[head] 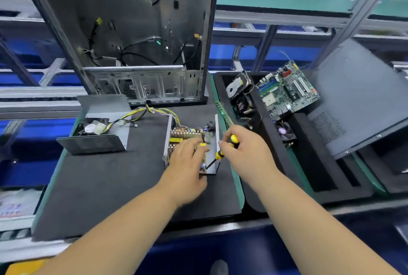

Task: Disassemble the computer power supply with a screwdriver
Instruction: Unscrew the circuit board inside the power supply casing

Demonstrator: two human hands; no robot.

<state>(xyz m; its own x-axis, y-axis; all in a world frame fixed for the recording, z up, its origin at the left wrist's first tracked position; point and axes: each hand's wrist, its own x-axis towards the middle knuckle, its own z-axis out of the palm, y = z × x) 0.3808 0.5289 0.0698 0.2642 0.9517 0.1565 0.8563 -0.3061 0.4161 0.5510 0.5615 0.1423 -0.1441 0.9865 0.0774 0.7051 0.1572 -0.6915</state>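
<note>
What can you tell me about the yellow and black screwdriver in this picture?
The yellow and black screwdriver has a chunky striped plastic handle and a thin dark shaft. The right hand grips the handle, tilting it down and leftward, its tip inside the opened grey metal power supply, near the left hand resting on the circuit board.

A green counter [237, 188] carries a black mat [106, 186]. On the mat: the opened power supply [189, 140] at centre, its removed cover [97, 133] at left, an empty computer case [132, 38] standing far.
</note>
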